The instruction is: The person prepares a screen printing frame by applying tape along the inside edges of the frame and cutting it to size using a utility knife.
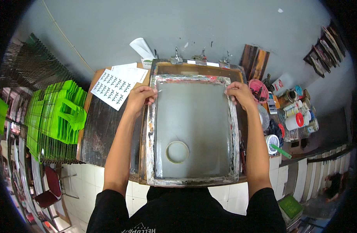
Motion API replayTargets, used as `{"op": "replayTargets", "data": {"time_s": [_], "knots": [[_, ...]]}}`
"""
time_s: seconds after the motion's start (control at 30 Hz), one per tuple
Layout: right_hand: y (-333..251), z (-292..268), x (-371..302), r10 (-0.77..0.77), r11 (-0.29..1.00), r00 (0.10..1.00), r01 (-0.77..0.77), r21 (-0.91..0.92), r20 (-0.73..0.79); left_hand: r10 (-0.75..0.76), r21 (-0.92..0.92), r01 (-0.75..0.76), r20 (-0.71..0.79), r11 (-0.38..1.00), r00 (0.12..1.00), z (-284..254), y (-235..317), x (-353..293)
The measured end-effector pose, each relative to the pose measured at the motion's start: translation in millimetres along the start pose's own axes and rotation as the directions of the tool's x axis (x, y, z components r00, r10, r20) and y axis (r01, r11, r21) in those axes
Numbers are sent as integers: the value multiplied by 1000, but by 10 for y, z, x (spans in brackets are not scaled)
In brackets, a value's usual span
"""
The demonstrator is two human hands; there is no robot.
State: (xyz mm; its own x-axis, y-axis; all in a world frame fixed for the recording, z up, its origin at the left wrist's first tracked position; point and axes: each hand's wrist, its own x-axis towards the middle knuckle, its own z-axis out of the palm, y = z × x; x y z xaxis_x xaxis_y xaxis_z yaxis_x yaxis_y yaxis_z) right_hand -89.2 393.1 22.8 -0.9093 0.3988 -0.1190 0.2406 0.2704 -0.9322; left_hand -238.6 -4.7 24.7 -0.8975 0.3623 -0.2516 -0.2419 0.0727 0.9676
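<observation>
A screen printing frame (234,147) with paint-stained edges lies before me, its grey mesh (194,124) facing up. At its upper left side, my left hand (141,99) is closed in a pinch. Opposite, my right hand (240,95) pinches at the upper right side. Shiny, see-through bits at both sets of fingertips look like the ends of a clear tape strip; between the hands it barely shows against the mesh. Low on the mesh, left of its middle, rests a roll of tape (177,152).
Hinge clamps (177,56) stand behind the frame. Left are printed sheets (114,87) and a wire rack (32,128) with bright green bags (65,116). To the right sit a pink bowl (258,91), several jars (295,121) and a white tub (271,143) by a green-handled tool (281,152).
</observation>
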Motion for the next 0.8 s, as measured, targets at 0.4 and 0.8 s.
{"op": "replayTargets", "data": {"time_s": [0.4, 0.8], "knots": [[59, 273, 292, 68, 997, 950, -77, -18, -303, 234, 521, -69, -258, 851, 938, 225, -74, 551], [167, 516, 284, -350, 797, 818, 4, -603, -456, 656, 913, -253, -21, 320, 754, 451, -319, 439]]}}
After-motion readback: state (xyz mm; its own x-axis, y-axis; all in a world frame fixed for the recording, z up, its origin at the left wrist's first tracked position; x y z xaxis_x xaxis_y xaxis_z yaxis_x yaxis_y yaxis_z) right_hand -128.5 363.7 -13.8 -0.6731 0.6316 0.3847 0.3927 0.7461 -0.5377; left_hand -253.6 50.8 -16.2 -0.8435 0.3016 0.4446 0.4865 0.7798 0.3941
